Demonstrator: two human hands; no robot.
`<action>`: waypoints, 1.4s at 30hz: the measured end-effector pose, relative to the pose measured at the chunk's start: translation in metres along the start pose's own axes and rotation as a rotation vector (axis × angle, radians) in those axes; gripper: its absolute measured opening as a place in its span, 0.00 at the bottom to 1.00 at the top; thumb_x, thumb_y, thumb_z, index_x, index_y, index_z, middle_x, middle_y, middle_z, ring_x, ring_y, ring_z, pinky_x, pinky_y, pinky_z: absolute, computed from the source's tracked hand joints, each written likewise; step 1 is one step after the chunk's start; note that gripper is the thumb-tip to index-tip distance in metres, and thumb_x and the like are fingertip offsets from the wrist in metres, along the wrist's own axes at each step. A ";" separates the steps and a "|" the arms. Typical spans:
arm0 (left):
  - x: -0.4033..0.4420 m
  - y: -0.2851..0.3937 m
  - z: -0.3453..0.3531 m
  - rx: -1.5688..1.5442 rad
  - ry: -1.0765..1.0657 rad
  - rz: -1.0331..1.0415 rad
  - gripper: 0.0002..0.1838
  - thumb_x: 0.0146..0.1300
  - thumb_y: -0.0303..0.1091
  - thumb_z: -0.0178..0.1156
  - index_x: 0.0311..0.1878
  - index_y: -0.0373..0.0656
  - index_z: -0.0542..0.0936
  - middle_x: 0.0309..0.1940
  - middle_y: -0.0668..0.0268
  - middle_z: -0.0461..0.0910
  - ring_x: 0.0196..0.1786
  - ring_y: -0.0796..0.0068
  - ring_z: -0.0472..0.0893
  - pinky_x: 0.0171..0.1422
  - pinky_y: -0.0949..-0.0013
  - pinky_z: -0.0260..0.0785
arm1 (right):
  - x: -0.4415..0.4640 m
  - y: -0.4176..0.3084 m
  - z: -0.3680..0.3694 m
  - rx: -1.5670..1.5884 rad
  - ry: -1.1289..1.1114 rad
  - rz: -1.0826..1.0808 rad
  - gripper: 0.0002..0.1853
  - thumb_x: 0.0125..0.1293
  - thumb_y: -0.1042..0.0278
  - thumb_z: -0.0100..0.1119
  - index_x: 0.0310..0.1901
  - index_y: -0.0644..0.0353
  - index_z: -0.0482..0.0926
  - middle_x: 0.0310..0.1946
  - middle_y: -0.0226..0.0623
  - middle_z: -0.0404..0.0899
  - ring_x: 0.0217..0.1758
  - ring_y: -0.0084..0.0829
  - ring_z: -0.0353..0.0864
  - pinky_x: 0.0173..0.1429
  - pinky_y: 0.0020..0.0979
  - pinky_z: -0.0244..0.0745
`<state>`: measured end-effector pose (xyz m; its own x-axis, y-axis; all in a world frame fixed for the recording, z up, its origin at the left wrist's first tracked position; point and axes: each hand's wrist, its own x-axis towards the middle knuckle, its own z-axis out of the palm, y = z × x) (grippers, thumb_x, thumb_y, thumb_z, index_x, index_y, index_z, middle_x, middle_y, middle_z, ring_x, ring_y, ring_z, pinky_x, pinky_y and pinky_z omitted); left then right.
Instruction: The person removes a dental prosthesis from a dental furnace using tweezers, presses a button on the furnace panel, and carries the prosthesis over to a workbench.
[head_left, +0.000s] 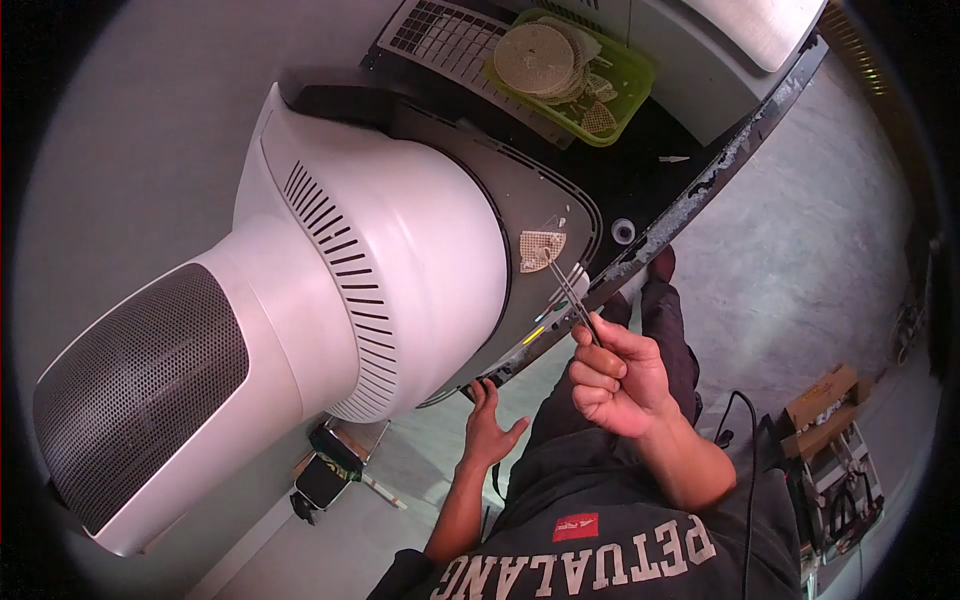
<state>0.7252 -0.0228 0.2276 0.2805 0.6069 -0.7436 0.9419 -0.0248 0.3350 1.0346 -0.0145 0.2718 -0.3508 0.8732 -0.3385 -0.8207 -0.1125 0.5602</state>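
My right hand (pixel 622 378) is closed around a pair of metal tweezers (pixel 572 288), which slant up and to the left. Their tips are at a pale, fan-shaped perforated piece (pixel 535 252); whether they grip it or only touch it I cannot tell. This piece lies on the grey base (pixel 515 190) in front of a large white rounded machine (pixel 420 230). My left hand (pixel 486 432) rests its fingertips on the dark table edge, thumb spread, holding nothing. Close to the tweezers lie some slim pen-like tools (pixel 572 283) and a yellow strip (pixel 535 336).
A green plastic tray (pixel 636 100) holds round perforated discs (pixel 535 58) and broken pieces. Behind it is a light keyboard (pixel 440 38). A small round white container (pixel 623 231) stands near the worn table edge (pixel 690 200). A cardboard box (pixel 822 400) is at lower right.
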 end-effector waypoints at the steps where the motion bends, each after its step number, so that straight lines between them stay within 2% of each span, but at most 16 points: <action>1: 0.000 -0.001 0.000 -0.002 0.003 0.003 0.58 0.55 0.49 0.71 0.77 0.34 0.45 0.75 0.32 0.38 0.78 0.35 0.42 0.79 0.51 0.47 | 0.000 0.001 0.002 -0.044 0.012 -0.025 0.15 0.78 0.59 0.43 0.42 0.62 0.74 0.14 0.19 0.52 0.18 0.15 0.49 0.24 0.22 0.48; 8: 0.000 0.000 0.000 0.011 0.005 0.014 0.58 0.55 0.49 0.71 0.77 0.33 0.45 0.75 0.32 0.38 0.78 0.35 0.41 0.79 0.51 0.46 | -0.004 0.006 0.008 -0.439 0.142 -0.335 0.14 0.77 0.59 0.47 0.39 0.61 0.75 0.14 0.18 0.51 0.16 0.15 0.46 0.23 0.23 0.46; 11: 0.000 -0.004 0.003 0.022 0.018 0.036 0.58 0.54 0.48 0.72 0.77 0.33 0.45 0.75 0.32 0.37 0.78 0.35 0.41 0.79 0.52 0.47 | -0.005 0.011 0.011 -0.505 0.191 -0.322 0.14 0.77 0.59 0.49 0.38 0.60 0.75 0.14 0.18 0.51 0.17 0.15 0.46 0.23 0.23 0.45; 14: 0.000 -0.006 0.004 0.036 0.024 0.045 0.58 0.54 0.48 0.72 0.77 0.34 0.45 0.75 0.32 0.36 0.78 0.35 0.42 0.79 0.52 0.48 | -0.004 0.009 0.009 -0.519 0.190 -0.410 0.13 0.76 0.59 0.49 0.38 0.60 0.76 0.14 0.17 0.50 0.17 0.15 0.46 0.24 0.23 0.45; 17: 0.000 -0.004 0.003 0.034 0.030 0.039 0.58 0.54 0.48 0.72 0.77 0.34 0.46 0.75 0.32 0.37 0.78 0.37 0.42 0.79 0.52 0.48 | -0.004 0.014 0.008 -0.544 0.224 -0.317 0.13 0.76 0.59 0.49 0.38 0.60 0.76 0.15 0.17 0.50 0.17 0.15 0.46 0.24 0.24 0.44; 19: -0.001 -0.002 0.002 0.001 0.035 0.026 0.59 0.53 0.49 0.73 0.77 0.36 0.46 0.75 0.32 0.38 0.79 0.40 0.40 0.79 0.54 0.46 | -0.004 0.011 0.007 -0.512 0.209 -0.339 0.13 0.76 0.60 0.49 0.38 0.60 0.76 0.15 0.17 0.50 0.17 0.15 0.45 0.24 0.24 0.44; 28: -0.001 -0.005 0.005 0.021 0.048 0.014 0.59 0.53 0.50 0.74 0.77 0.37 0.46 0.76 0.33 0.37 0.79 0.42 0.42 0.79 0.55 0.48 | -0.002 0.011 0.005 -0.519 0.223 -0.403 0.12 0.76 0.60 0.50 0.38 0.59 0.76 0.14 0.17 0.49 0.16 0.15 0.44 0.24 0.23 0.44; 32: -0.003 -0.004 0.004 0.018 0.048 0.014 0.59 0.53 0.50 0.73 0.77 0.37 0.46 0.76 0.33 0.37 0.79 0.43 0.43 0.79 0.55 0.48 | -0.002 0.019 0.005 -0.560 0.212 -0.306 0.13 0.76 0.60 0.49 0.38 0.59 0.75 0.14 0.16 0.50 0.16 0.14 0.44 0.23 0.23 0.44; 34: -0.002 -0.004 0.004 0.018 0.045 0.008 0.59 0.53 0.50 0.73 0.77 0.37 0.46 0.76 0.33 0.37 0.79 0.43 0.43 0.79 0.55 0.48 | -0.003 0.015 0.010 -0.561 0.238 -0.388 0.13 0.76 0.59 0.49 0.38 0.59 0.75 0.14 0.16 0.50 0.16 0.14 0.44 0.24 0.23 0.44; 35: -0.002 -0.004 0.004 0.013 0.045 0.010 0.58 0.53 0.49 0.73 0.77 0.37 0.46 0.76 0.34 0.36 0.79 0.41 0.42 0.79 0.54 0.48 | -0.003 0.013 0.011 -0.561 0.250 -0.427 0.13 0.76 0.59 0.50 0.37 0.58 0.75 0.14 0.16 0.50 0.16 0.14 0.44 0.24 0.23 0.44; 39: -0.001 -0.006 0.005 0.001 0.037 0.014 0.57 0.54 0.48 0.72 0.77 0.36 0.46 0.77 0.36 0.35 0.79 0.37 0.42 0.79 0.52 0.49 | -0.004 0.024 0.005 -0.572 0.242 -0.290 0.13 0.76 0.59 0.49 0.38 0.58 0.75 0.14 0.16 0.50 0.16 0.14 0.44 0.24 0.23 0.45; 42: -0.001 -0.005 0.004 -0.016 0.042 0.003 0.57 0.54 0.48 0.72 0.77 0.36 0.47 0.77 0.36 0.35 0.78 0.37 0.42 0.79 0.52 0.49 | -0.005 0.015 0.009 -0.551 0.229 -0.408 0.13 0.76 0.59 0.50 0.37 0.58 0.75 0.14 0.16 0.49 0.16 0.14 0.44 0.24 0.23 0.45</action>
<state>0.7208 -0.0267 0.2241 0.2751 0.6394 -0.7179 0.9379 -0.0143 0.3467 1.0277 -0.0164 0.2889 -0.0042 0.7819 -0.6234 -0.9934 -0.0745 -0.0869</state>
